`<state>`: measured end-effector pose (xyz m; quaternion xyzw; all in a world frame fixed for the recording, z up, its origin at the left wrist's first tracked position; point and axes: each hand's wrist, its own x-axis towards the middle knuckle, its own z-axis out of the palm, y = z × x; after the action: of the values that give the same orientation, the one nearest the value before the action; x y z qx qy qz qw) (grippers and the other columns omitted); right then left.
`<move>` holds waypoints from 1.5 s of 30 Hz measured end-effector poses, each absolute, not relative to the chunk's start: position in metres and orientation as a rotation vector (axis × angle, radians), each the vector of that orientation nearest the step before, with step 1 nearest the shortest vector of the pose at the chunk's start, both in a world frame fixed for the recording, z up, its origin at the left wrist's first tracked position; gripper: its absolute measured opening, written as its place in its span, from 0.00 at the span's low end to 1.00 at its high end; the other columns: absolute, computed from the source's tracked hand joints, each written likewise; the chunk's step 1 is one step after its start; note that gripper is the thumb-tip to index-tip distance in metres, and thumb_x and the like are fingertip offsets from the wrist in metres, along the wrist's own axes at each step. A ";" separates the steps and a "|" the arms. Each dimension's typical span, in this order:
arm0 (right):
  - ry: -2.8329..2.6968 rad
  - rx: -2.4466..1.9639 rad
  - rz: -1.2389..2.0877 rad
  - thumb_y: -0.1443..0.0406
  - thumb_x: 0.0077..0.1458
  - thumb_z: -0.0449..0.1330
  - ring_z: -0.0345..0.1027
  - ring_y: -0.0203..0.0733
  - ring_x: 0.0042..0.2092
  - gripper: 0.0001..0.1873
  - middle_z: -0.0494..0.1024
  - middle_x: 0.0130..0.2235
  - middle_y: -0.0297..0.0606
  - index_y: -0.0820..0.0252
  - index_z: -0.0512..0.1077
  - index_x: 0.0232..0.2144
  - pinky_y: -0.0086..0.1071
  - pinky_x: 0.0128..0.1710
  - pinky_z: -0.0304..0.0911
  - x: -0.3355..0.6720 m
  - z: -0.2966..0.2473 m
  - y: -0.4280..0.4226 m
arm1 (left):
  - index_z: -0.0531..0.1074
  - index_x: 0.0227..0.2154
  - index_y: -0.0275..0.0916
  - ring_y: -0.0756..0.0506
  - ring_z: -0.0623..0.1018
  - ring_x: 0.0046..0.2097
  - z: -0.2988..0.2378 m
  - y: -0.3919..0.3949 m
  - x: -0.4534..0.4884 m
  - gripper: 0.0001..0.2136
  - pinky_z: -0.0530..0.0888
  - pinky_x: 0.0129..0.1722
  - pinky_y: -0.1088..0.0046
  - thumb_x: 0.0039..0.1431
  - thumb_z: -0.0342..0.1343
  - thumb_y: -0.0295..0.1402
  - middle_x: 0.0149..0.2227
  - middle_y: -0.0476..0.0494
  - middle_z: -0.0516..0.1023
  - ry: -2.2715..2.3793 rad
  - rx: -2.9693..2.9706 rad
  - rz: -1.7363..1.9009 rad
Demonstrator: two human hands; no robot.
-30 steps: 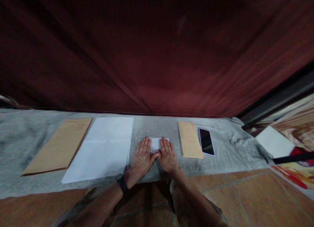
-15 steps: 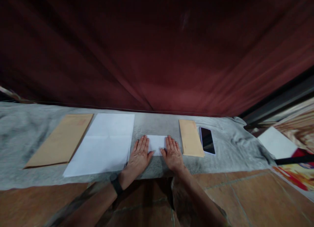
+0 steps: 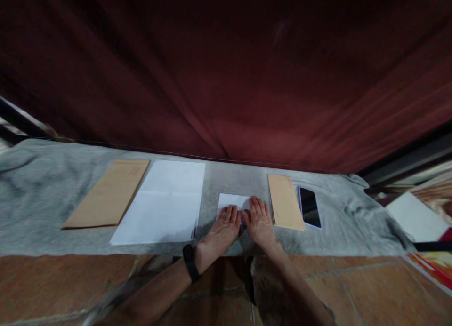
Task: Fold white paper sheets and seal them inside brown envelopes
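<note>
A small folded white paper [image 3: 233, 200] lies flat on the grey cloth in front of me. My left hand [image 3: 226, 225] rests over its lower left part, palm down with the fingers stretched out. On its right side lies my right hand [image 3: 260, 220], also flat, fingers extended and pointing away from me. The two hands are close together, and they cover the paper's lower edge. Left of them is a stack of larger white paper sheets [image 3: 164, 199] with a crease across it. To the right, near my right hand, are small brown envelopes [image 3: 286, 201].
Large brown envelopes [image 3: 109, 192] lie at the left, beside the white sheets. A phone [image 3: 310, 207] with a dark screen sits right of the small envelopes. The grey cloth [image 3: 349, 218] covers the long surface, and a dark red curtain [image 3: 226, 105] hangs behind it.
My left hand has slid from the paper's left edge towards its middle and nearer my right hand. The whole view has shifted, so things appear further right.
</note>
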<state>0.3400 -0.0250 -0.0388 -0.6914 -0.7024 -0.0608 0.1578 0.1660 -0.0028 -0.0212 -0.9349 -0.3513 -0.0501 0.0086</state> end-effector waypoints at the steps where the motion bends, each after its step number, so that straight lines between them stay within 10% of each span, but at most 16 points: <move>1: -2.013 -1.971 -0.180 0.59 0.69 0.50 0.56 0.56 0.67 0.26 0.68 0.64 0.55 0.68 0.65 0.63 0.55 0.67 0.48 0.340 -0.038 -0.024 | 0.63 0.64 0.34 0.38 0.64 0.68 -0.023 -0.005 0.168 0.30 0.66 0.65 0.49 0.58 0.40 0.17 0.65 0.29 0.67 -1.089 -2.910 -0.165; 45: -2.085 -1.600 0.574 0.72 0.61 0.55 0.68 0.44 0.61 0.22 0.73 0.61 0.39 0.55 0.75 0.55 0.44 0.65 0.62 0.378 -0.005 -0.020 | 0.72 0.57 0.33 0.44 0.71 0.63 -0.016 0.044 0.123 0.24 0.70 0.63 0.63 0.60 0.44 0.17 0.61 0.36 0.73 -1.274 -3.083 -0.278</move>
<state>0.3777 -0.0196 -0.0051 -0.5797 -0.7554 0.2079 0.2238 0.1228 0.0444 -0.0155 -0.9162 -0.3785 -0.0826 -0.1027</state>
